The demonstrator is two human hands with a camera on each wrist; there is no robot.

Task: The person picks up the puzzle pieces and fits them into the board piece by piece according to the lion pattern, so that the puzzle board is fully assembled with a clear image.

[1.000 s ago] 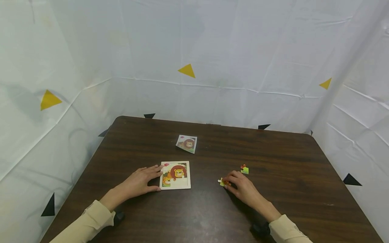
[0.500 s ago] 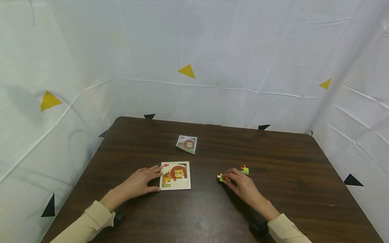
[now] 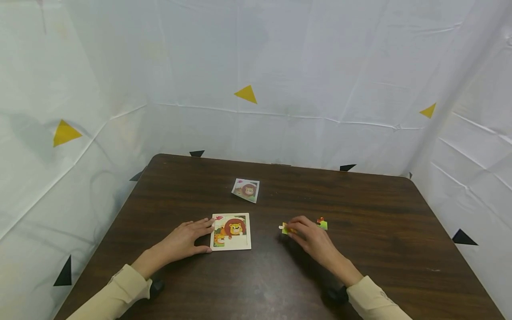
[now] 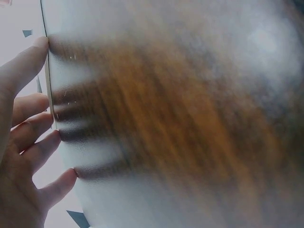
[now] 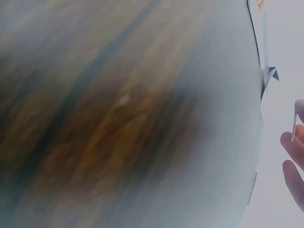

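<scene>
Left hand (image 3: 178, 242) rests with fingers spread and nearly straight, its fingertips and thumb touching the left edge of the puzzle board (image 3: 238, 243) on the desk (image 3: 256, 289). From my station I see the right hand (image 3: 316, 240), forearm slanting inward, pinching a puzzle piece (image 3: 284, 229) above the desk. Just beside its knuckles lies a loose piece (image 3: 323, 224); farthest, a picture card (image 3: 246, 190).

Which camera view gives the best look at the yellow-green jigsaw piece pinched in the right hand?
The head view. There the yellow-green jigsaw piece shows its colours, though the bare right hand covers part. The right wrist view catches only its thin edge; the left wrist view doesn't show it.
</scene>
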